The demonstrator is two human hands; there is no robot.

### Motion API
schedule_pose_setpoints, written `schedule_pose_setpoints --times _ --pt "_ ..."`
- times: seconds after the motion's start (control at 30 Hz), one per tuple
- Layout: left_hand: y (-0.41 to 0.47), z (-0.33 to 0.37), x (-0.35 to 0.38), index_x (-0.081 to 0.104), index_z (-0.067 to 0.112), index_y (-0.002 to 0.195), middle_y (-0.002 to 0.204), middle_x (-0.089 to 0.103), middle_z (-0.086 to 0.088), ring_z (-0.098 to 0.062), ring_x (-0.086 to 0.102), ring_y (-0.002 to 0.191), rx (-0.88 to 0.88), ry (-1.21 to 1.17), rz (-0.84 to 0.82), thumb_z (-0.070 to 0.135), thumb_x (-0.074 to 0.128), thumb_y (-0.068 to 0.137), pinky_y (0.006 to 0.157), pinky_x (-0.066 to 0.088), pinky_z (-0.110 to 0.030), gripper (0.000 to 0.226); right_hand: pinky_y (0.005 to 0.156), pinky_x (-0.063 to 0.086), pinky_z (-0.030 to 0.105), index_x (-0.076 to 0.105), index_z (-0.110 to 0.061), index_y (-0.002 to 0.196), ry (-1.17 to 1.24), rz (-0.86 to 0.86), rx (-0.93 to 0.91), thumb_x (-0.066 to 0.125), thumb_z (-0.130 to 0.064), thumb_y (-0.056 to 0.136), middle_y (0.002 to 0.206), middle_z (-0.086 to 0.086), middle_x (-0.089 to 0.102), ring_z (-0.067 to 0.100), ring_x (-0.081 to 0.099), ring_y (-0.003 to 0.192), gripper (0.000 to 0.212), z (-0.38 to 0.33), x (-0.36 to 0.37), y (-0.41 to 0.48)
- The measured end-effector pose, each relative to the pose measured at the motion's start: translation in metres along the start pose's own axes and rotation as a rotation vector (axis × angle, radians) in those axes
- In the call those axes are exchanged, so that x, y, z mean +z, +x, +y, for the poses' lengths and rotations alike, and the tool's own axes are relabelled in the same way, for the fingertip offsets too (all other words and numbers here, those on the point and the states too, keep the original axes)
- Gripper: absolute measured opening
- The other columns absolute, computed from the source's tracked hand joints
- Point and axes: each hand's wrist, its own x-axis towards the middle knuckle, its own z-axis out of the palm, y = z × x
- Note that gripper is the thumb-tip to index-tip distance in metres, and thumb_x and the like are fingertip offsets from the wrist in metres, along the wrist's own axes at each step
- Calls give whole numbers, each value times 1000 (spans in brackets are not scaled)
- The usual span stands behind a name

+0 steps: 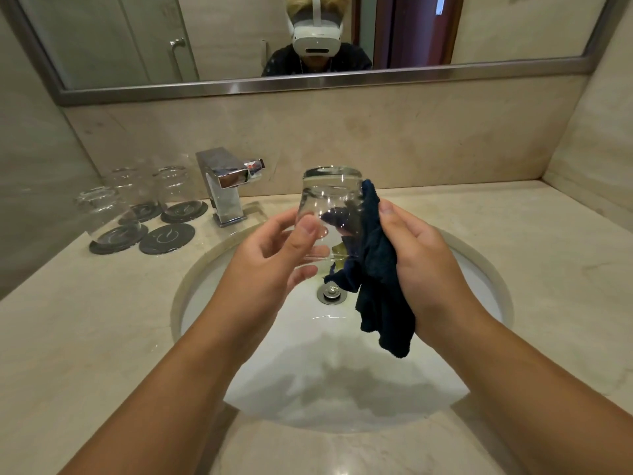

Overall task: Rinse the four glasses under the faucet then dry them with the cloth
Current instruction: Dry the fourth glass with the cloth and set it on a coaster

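Holding a clear glass (329,197) above the sink (191,293), the left hand (277,255) has its thumb on the near side and its fingers curled round the lower part. The glass is upside down, thick base on top, and leans a little to the left. It hangs in the air over the drain (331,292), touching nothing but the hand and the cloth.

The right hand (418,255) grips a dark blue cloth (380,296) and holds it against the right side of the glass, thumb pressed on the fabric near the top. The other fingers are hidden behind the cloth. Loose folds hang down below the wrist. Some dark blue shows through the glass wall – whether that part is tucked inside or lies behind it cannot be told.

Three other glasses (132,186) stand upside down on dark round coasters (118,238) at the back left of the counter (85,320), just left of the chrome faucet (226,186). A fourth coaster (166,238) lies bare beside them, nearest the sink.

No water can be seen at the faucet spout. A mirror (137,39) runs along the wall above – it shows the person wearing a white headset.
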Motion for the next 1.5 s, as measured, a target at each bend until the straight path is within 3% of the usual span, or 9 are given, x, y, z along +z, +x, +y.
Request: schedule_pose_setpoints --times 0.2,0.33,0.43,0.63,0.8,1.03,1.2,1.37,1.5 --pt "4 -4 4 65 39 125 115 78 17 0 71 110 33 119 28 73 60 75 92 52 -31 61 58 55 41 78 -21 117 -40 20 -39 48 -34 113 81 7 71 28 61 60 33 2 -1 1" --pt "2 -4 3 66 41 125 115 75 20 5 70 105 28 174 33 83 71 75 83 52 -23 66 58 60 46 71 -38 135 -160 3 -95 50 -33 112 97 10 78 39 68 62 32 0 3 -4" --pt "1 -6 1 67 32 129 112 77 19 0 73 106 40 207 44 79 79 73 85 53 -26 75 58 61 48 69 -44 136 -200 -24 -115 50 -33 111 109 14 77 47 72 73 33 -2 4 -7" --pt "2 -3 -1 71 29 125 120 80 3 -18 76 112 -20 21 -11 70 84 75 92 55 -33 66 65 62 47 80 -32 114 -86 -9 -11 48 -38 112 100 18 77 24 72 70 32 -4 0 -4" --pt "3 -5 3 61 27 136 121 80 9 -10 75 114 -23 53 11 73 75 74 95 54 -34 78 61 59 40 76 -28 125 -105 -3 -28 49 -36 112 88 -4 78 24 71 67 32 -1 -3 0" --pt "0 -6 2 70 43 118 115 76 21 1 73 108 25 196 9 73 77 81 92 54 -32 48 53 58 37 69 -41 137 -243 -26 -111 50 -33 111 99 -9 81 34 77 72 32 -1 0 -5" --pt "-1 -1 -1 81 52 101 114 79 15 -8 74 110 -6 99 -30 59 73 82 88 52 -30 21 72 62 47 76 -33 126 -156 -20 -50 47 -35 112 104 -3 81 24 75 76 31 1 -2 -2" --pt "2 -1 2 68 22 129 118 81 -4 -26 78 111 -115 -40 -18 45 75 96 94 56 -38 40 67 58 40 78 -30 121 -83 -16 -3 49 -35 112 95 2 80 22 72 70 31 3 -3 1" --pt "3 -3 6 68 23 128 121 80 -3 -21 78 112 -155 -37 -20 43 63 102 98 53 -41 33 56 58 39 74 -39 127 -166 -20 -49 50 -32 112 92 -2 81 28 72 65 30 2 0 -2"
